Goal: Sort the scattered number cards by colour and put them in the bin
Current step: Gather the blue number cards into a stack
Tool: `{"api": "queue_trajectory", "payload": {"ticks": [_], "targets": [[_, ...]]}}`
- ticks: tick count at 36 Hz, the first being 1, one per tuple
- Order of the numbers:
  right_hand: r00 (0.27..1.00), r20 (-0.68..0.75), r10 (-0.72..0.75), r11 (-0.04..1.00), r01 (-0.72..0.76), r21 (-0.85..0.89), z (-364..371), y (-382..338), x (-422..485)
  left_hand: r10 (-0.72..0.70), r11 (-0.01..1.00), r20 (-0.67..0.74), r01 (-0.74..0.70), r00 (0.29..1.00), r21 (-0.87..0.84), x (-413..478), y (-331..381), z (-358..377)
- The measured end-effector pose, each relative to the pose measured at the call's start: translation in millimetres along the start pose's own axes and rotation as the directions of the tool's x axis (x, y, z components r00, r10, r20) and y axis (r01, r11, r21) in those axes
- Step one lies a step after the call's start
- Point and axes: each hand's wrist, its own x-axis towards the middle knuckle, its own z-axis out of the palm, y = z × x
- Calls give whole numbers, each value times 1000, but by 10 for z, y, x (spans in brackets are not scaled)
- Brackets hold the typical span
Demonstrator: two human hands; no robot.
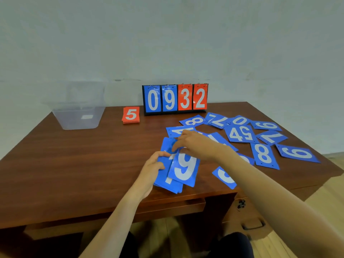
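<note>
Wooden desk [74, 164], pale wall behind. Clear bin [61, 119] at far left; red card stack [131, 115], 5 uppermost, beside flip scoreboard [175, 99]. Loose blue cards [240, 134] scattered across the right half. Left hand [150, 173] grips blue stack [167, 183], thumb on top. Right hand [195, 144] pinches upper edge of blue 9 card [184, 168] lying on that stack.

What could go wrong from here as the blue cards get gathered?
The 9 card pinched by the right hand sits askew on the blue stack that the left hand holds near the table's front edge; cards may slip off. The right forearm crosses blue cards and could sweep one off.
</note>
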Motion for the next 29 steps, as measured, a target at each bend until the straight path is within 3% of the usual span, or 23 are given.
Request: {"api": "queue_trajectory", "payload": {"ticks": [6, 10, 14, 17, 20, 24, 29], "targets": [[996, -71, 45, 976, -29, 214, 187, -39, 193, 60, 998, 12, -60, 998, -1, 31, -96, -14], [973, -208, 102, 962, -43, 269, 374, 37, 125, 69, 996, -32, -71, 997, -59, 108, -198, 25], [890, -302, 342, 920, -252, 300, 578, 204, -197, 42, 991, -110, -56, 993, -125, 165, -244, 102], [818, -207, 537, 827, -462, 319, 775, 365, -530, 21, 995, -103, -31, 994, -100, 179, -274, 156], [763, -84, 640, 745, -591, 308, 933, 484, -866, 41, 999, -103, -44, 994, -30, 170, -271, 261], [705, -51, 707, 682, -661, 314, 1019, 488, -1160, 41, 999, -84, -41, 996, -10, 174, -251, 394], [706, 77, 704, 676, -700, 229, 1081, 328, -1331, 40, 999, -66, -41, 997, -15, 151, -254, 478]]}}
